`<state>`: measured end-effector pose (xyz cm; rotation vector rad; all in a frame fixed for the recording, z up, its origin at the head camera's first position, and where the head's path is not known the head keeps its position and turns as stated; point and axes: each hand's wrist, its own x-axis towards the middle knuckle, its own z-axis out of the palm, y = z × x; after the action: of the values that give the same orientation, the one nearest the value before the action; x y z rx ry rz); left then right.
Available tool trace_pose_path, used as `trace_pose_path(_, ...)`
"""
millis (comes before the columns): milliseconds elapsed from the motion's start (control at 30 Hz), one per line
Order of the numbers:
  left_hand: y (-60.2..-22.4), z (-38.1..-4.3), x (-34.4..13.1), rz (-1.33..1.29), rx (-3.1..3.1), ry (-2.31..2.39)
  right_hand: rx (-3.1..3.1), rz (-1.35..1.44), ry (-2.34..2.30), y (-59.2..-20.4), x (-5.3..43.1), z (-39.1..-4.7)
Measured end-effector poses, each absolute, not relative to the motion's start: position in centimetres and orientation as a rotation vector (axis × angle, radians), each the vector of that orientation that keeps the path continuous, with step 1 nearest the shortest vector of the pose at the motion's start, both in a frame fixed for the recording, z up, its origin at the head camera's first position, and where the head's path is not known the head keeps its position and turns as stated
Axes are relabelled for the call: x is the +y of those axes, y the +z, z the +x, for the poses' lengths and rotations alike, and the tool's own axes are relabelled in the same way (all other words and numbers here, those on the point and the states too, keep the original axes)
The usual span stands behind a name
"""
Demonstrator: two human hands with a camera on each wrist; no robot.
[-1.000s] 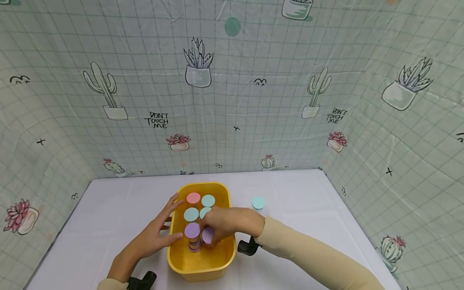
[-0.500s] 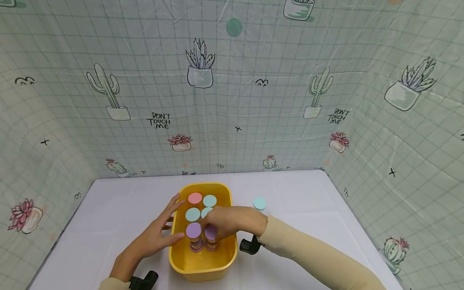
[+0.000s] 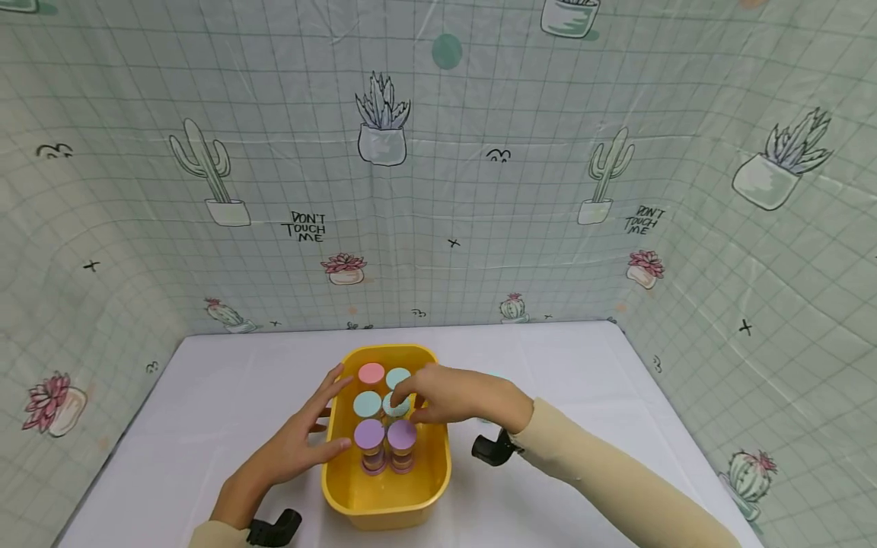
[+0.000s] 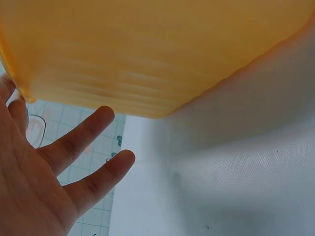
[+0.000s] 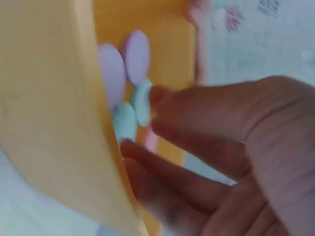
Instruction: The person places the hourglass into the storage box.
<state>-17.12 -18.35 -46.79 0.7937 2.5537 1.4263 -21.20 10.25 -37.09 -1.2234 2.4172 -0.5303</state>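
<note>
A yellow plastic bin (image 3: 384, 498) holds several small upright jars with flat round lids. Two have purple lids (image 3: 369, 435) and stand side by side nearest the person. Behind them come several teal lids (image 3: 367, 404) and one pink lid (image 3: 371, 373) at the far left. My left hand (image 3: 301, 438) lies along the bin's left rim, fingers spread and fairly straight; in the left wrist view two fingers (image 4: 81, 137) extend beside the outer wall. My right hand (image 3: 459, 394) hovers over the bin's right side, holding nothing, its fingers loosely bent above a teal lid.
Past the right rim, another teal-lidded jar (image 3: 495, 376) stands on the white tabletop (image 3: 548, 380), mostly hidden behind the right hand. A patterned cloth backdrop (image 3: 445, 190) rises behind the table and at both sides.
My right hand has let go of the right purple-lidded jar and lifted up and back to the right. That jar now stands upright beside the other purple one. The left hand stays put.
</note>
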Motion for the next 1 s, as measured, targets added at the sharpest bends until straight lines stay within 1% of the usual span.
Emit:
trace_pose_path(133, -46.8, -17.2, -18.2, 0.792, 2.554, 1.425, 2.521, -1.197, -0.692, -35.9, 13.3, -21.7)
trace_pose_path(233, -46.8, -17.2, -18.1, 0.789, 2.556, 1.423, 2.626, -1.142, -0.743, -35.7, 16.1, -22.4)
trace_pose_path(400, -46.6, -17.0, -18.1, 0.789, 2.553, 1.429, 2.705, -0.936, -0.745, -37.0, 20.3, -23.0)
trace_pose_path(500, -46.5, -17.0, -18.1, 0.790, 2.549, 1.434, 2.697, -0.820, -0.739, -38.4, 22.3, -23.0)
trace_pose_path(600, -46.6, -16.9, -18.2, 0.788, 2.556, 1.436, 2.659, -0.724, -0.732, -40.3, 23.3, -23.1)
trace_pose_path(767, -46.7, -16.9, -18.1, 0.798, 2.564, 1.432, 2.628, -0.654, -0.713, -42.9, 24.0, -23.4)
trace_pose_path(1000, -46.9, -17.0, -18.1, 0.826, 2.562, 1.446, 2.621, -0.649, -0.700, -43.9, 23.7, -23.7)
